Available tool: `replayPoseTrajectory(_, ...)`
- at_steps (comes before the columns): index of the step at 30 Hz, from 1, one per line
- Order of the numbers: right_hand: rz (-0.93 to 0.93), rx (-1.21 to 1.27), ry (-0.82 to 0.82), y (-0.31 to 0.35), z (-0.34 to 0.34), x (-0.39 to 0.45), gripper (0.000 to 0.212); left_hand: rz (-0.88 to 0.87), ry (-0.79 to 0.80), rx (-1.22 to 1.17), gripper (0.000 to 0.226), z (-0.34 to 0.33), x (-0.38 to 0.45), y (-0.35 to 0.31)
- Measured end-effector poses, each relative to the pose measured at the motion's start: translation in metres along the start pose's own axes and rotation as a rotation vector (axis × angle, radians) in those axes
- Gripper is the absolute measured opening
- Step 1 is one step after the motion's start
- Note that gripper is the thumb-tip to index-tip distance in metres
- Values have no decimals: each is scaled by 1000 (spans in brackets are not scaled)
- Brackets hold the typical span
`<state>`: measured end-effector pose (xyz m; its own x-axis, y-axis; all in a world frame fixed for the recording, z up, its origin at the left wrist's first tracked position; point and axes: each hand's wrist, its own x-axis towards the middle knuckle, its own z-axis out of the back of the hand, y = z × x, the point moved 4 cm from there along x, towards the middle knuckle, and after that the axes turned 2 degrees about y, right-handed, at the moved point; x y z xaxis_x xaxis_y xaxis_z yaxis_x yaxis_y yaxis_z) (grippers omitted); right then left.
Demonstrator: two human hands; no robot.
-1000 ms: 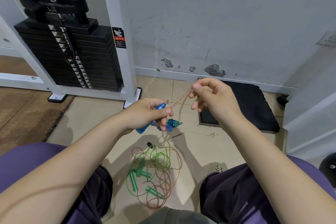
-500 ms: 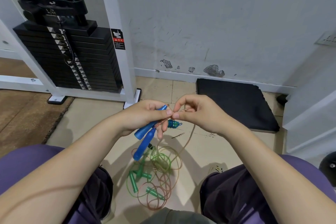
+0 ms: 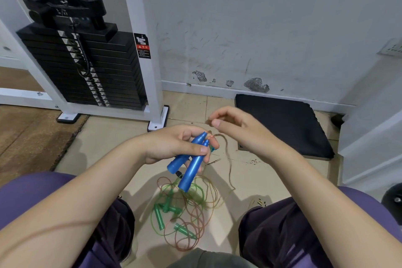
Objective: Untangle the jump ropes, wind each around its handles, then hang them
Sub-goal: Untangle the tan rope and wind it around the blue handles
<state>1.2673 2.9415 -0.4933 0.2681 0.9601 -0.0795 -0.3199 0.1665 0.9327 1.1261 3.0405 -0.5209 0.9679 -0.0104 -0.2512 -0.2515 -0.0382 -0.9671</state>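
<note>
The left hand [image 3: 174, 148] grips both blue handles [image 3: 191, 163] together, likely as a winding core; the right hand [image 3: 235, 128], just beside their tips, pinches the brownish rope [image 3: 228, 159]. Green ropes [image 3: 180, 209] lie tangled on the floor below the handles

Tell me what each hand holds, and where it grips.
Left hand grips both blue handles near their tips; right hand pinches the brownish rope.
</note>
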Motion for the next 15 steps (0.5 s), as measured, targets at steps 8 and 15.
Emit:
replayPoseTrajectory(8,-102,-55,152,-1,-8,-2,25,53,-21,119,17,2,-3,-3)
replayPoseTrajectory(15,-100,-10,34,-4,15,-1,23,134,-78,197,20,13,-8,-2)
